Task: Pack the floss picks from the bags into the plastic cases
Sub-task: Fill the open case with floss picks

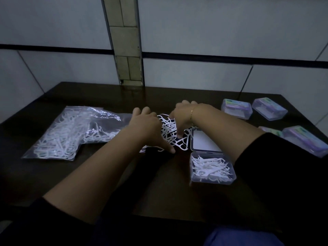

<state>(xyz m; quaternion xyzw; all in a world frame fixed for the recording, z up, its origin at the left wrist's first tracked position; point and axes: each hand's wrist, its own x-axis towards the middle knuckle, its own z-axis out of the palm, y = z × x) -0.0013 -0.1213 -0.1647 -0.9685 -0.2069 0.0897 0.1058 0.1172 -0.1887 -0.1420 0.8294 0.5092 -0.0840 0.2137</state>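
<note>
Head view: your dark worktop runs back to a panelled wall, and its far edge meets that wall just beyond your hands. The near half of the worktop, between your forearms and to their left, is bare wood. On the left the clear plastic bag of floss picks lies flat, its near corner close to the left edge. On the right four closed plastic cases sit in two rows toward the right edge, well apart from your hands.

Your left hand lies palm down over the loose pile of floss picks, its grip spread, the thumb stretched out toward you and touching the worktop at the pile's near edge. Your right hand, with a thin bracelet at the wrist, reaches down into the same pile from the right; its fingers curl downward among the picks, but you cannot tell whether they actually pinch any.

The pile sits between your two hands, touching both, at the mouth of the bag. The open plastic case stands just right of it and nearer to you, partly filled with floss picks, with its hinged lid lying flat behind it, beside your right hand.
</note>
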